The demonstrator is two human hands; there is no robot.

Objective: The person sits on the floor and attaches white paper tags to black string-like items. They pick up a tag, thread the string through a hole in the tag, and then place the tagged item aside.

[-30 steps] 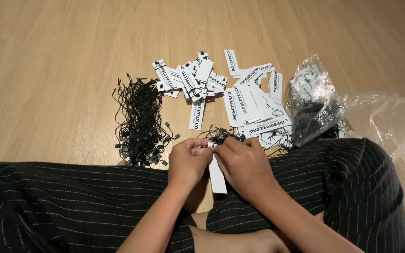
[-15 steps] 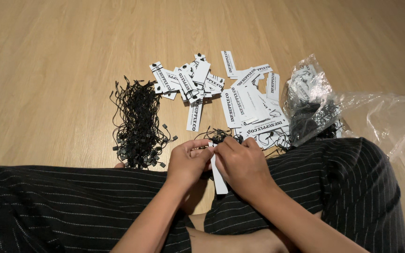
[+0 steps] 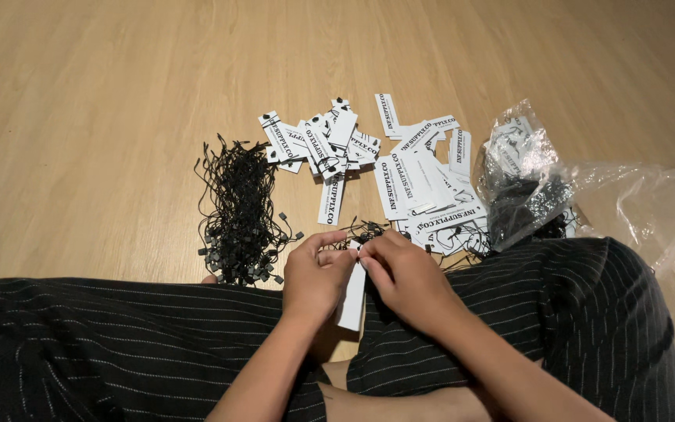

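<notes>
On a pale wooden floor, we sit cross-legged in dark pinstriped trousers, both hands meeting just above our lap. Our left hand and right hand pinch the top end of a single white paper tag, fingertips pressed together there, the tag hanging down between our knees. Just beyond our hands lies a small tangle of black cord loops. A larger bundle of black string fasteners lies to the left. Two loose heaps of white printed tags are spread farther out, and a crumpled clear plastic bag sits at right, touching our knee.
</notes>
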